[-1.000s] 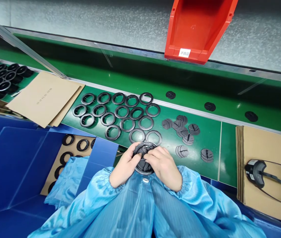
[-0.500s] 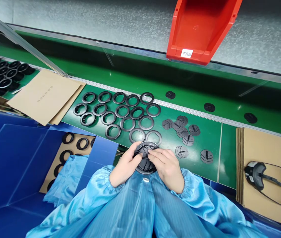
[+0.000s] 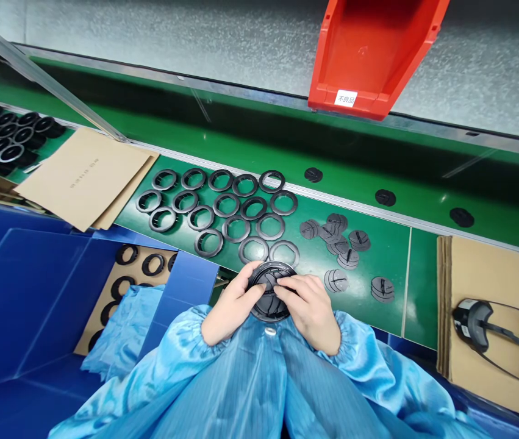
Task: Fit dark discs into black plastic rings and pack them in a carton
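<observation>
Between my two hands, close to my body, is a round black air vent (image 3: pixel 270 305) with curved slats inside a ring. My left hand (image 3: pixel 237 300) grips its left rim, thumb lying on the inner disc. From the other side my right hand (image 3: pixel 310 305) holds it, fingertips on the slats; its thumb is hidden. Just beyond the hands, several black rings (image 3: pixel 236 228) lie in rows on the green table (image 3: pixel 259 286). Right of these, dark slatted discs (image 3: pixel 338 244) are clustered, some overlapping.
A red bin (image 3: pixel 373 55) hangs above. More discs lie along the green belt (image 3: pixel 355 177) behind the table edge. On the left are cardboard sheets (image 3: pixel 85 177), black cylinders (image 3: pixel 7 137) and a blue box (image 3: pixel 35 292) holding rings. Right, a strapped device (image 3: pixel 474 320) rests on cardboard (image 3: pixel 492 262).
My right fingers have shifted slightly on the slats of the vent. The discs on the belt have moved a little to the left.
</observation>
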A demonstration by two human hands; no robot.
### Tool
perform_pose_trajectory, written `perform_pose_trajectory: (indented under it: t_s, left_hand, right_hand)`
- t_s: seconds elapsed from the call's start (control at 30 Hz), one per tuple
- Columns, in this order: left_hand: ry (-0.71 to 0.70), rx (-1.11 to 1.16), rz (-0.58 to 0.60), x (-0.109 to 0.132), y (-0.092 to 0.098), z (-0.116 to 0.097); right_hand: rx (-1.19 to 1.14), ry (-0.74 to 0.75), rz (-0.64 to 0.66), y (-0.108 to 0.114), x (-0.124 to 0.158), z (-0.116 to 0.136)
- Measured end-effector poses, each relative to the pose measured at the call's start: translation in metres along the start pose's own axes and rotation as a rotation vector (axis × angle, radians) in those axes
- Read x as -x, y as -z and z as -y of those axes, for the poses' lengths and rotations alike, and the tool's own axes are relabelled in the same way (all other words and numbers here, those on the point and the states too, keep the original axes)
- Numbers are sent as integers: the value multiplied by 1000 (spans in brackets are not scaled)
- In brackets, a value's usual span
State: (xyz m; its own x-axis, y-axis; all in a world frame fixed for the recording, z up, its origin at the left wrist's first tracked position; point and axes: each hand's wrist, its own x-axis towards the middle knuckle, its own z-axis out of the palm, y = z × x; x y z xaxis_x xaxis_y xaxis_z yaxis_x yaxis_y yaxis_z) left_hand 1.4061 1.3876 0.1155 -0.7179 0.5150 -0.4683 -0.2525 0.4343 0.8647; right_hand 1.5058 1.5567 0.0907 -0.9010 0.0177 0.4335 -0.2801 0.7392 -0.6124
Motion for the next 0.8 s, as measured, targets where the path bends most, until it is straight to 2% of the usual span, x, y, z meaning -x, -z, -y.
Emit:
perform_pose_trajectory:
  t_s: [0.13,0.33,0.67,0.8]
  left_hand:
    - [19,22,13,1,0,0]
    - [-6,17,52,1,0,1]
    - [15,-79,-4,3,1,2]
    - [-21,-138,-14,3,1,5]
  right_hand:
    - [145,-61,28,2,0,4]
    - [121,-53,33,1,1,3]
    - [81,-58,36,0,2,6]
    - [90,-66,44,-2,3,8]
